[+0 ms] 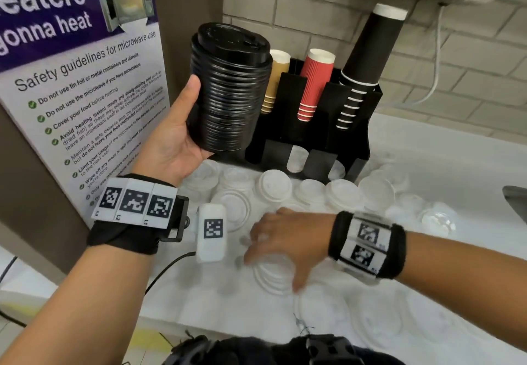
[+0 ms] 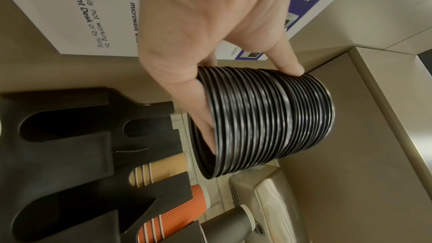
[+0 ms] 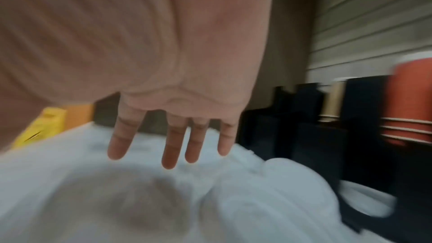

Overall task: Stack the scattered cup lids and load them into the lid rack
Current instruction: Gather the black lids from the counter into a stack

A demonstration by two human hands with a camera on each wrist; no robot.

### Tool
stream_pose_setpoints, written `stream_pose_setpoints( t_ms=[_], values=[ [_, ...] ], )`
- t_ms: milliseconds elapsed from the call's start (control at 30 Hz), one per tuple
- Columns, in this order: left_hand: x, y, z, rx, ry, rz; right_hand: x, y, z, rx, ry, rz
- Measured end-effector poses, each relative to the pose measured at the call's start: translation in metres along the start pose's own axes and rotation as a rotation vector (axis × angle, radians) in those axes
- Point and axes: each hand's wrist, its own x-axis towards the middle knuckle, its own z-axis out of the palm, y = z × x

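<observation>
Head view showed the left hand (image 1: 174, 133) clasping the light, slippery black lid stack (image 1: 228, 91) by its sides, while the right hand (image 1: 282, 239) was spread above white lids (image 1: 273, 185).

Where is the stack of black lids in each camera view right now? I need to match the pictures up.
Head: stack of black lids upper centre, gripped by the left hand.
Left wrist: centre right, lying sideways under the thumb.
Right wrist: not in it; only the right hand, open over white lids.
Shared landmark: red cups in the black rack.

Left hand (image 1: 174, 139) grips black lid stack (image 1: 228, 91).
</observation>
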Motion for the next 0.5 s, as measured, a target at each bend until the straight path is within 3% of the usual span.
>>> stream_pose_setpoints(
  t_ms=[100, 200, 300, 400, 500],
  values=[
    [-0.001, -0.002, 0.001, 0.006, -0.021, 0.0, 0.012, -0.012, 0.014, -0.163, -0.049, 0.001],
    [-0.003, -0.003, 0.002, 0.009, -0.047, -0.003, 0.014, -0.009, 0.012, -0.124, -0.028, 0.011],
    [-0.004, -0.003, 0.001, 0.006, -0.073, -0.004, 0.012, -0.01, 0.006, 0.084, 0.025, 0.002],
    [-0.002, -0.002, -0.001, -0.01, -0.076, -0.006, -0.004, 0.005, -0.015, 0.346, 0.208, 0.014],
    [-0.001, -0.001, -0.004, -0.046, -0.061, 0.002, -0.031, 0.038, -0.03, 0.447, 0.335, 0.136]
  ],
)
